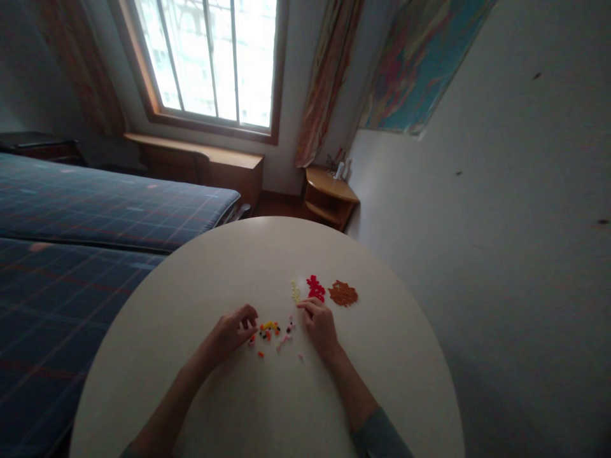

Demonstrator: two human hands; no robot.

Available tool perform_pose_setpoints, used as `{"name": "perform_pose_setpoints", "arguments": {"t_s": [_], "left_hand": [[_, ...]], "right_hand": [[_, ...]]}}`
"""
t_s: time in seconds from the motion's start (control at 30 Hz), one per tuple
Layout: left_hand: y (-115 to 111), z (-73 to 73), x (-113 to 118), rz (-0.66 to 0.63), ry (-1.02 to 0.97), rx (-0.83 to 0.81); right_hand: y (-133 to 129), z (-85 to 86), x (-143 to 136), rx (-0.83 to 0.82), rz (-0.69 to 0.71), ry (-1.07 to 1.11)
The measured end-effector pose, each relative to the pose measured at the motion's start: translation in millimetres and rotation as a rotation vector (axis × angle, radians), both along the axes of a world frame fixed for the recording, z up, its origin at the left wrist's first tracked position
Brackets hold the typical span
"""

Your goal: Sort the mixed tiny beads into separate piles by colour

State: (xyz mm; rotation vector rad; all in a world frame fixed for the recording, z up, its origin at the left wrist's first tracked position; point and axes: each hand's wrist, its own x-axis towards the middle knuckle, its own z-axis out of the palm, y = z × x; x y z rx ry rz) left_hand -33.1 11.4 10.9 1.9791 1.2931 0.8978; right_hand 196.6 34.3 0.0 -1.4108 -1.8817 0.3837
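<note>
Small plastic-looking pieces lie in colour groups on a round white table. My left hand (237, 326) rests at the left of a mixed cluster of yellow, orange and black pieces (270, 329), loosely curled, with thumb and forefinger apart and nothing visible between them. My right hand (319, 323) has its fingertips together at the lower end of a pale yellow group (295, 291); whether a piece is between them is too small to tell. Just beyond that hand are a red pile (315, 288) and a brown pile (343, 293). Pink pieces (287, 335) lie scattered between my hands.
The round table (267, 413) has its right edge near a white wall (501, 267). Beds with plaid mattresses (95, 203) stand to the left. Beyond the table are a wooden corner shelf (331, 184), a low desk (229, 157) and a barred window (214, 57).
</note>
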Motion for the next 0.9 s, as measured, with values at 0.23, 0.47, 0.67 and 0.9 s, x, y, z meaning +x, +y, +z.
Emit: {"name": "perform_pose_setpoints", "arguments": {"t_s": [0.23, 0.47, 0.67, 0.9], "left_hand": [[-2.2, -1.9, 14.7, 0.013, -0.261, -0.081], [-2.3, -2.5, 20.5, -0.073, -0.499, -0.226], [-3.7, -3.8, 22.8, -0.102, -0.540, -0.323], [-4.1, -7.9, 21.6, -0.130, -0.540, -0.333]], "right_hand": [[-8.4, 5.2, -11.3, 0.183, 0.117, -0.072], [-23.0, 9.0, -32.7, 0.290, 0.347, -0.143], [-22.9, 9.2, -33.5, 0.312, 0.335, -0.146], [-23.5, 12.1, -33.0, 0.337, 0.336, -0.126]]}}
